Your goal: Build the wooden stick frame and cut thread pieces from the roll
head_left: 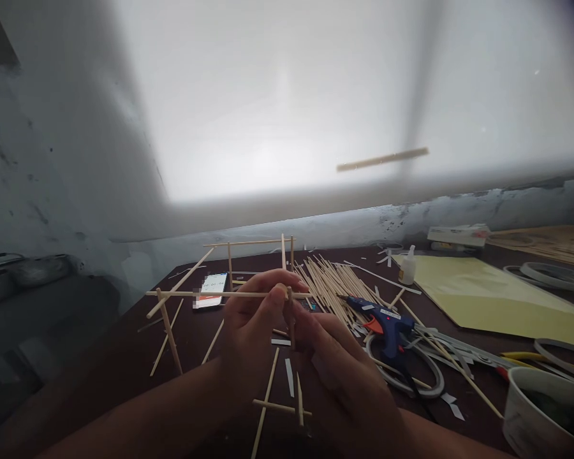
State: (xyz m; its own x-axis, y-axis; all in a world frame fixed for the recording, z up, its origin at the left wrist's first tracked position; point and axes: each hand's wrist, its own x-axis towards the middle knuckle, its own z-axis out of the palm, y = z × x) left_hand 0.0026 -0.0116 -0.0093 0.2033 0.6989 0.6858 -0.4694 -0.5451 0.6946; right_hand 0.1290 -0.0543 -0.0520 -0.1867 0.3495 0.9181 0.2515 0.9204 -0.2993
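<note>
A frame of thin wooden sticks (pixel 220 294) stands on the dark table, with upright legs and crossing top bars. My left hand (pixel 258 312) pinches the near top bar at its right-hand corner. At that same joint, my right hand (pixel 332 350) has its fingers closed around the upright stick (pixel 293 331). Both hands touch each other there, and the fingertips partly hide the joint. Below them, a few loose sticks (pixel 270 382) lie crossed on the table, beside a white paper strip (pixel 289 377).
Right of my hands lie a pile of sticks (pixel 332 287), a blue glue gun (pixel 390 325) and a roll of strip (pixel 437 386). Farther off are a small bottle (pixel 408 266) and a yellow sheet (pixel 478 296). A white tub (pixel 516 408) stands front right; a phone (pixel 212 291) lies behind the frame.
</note>
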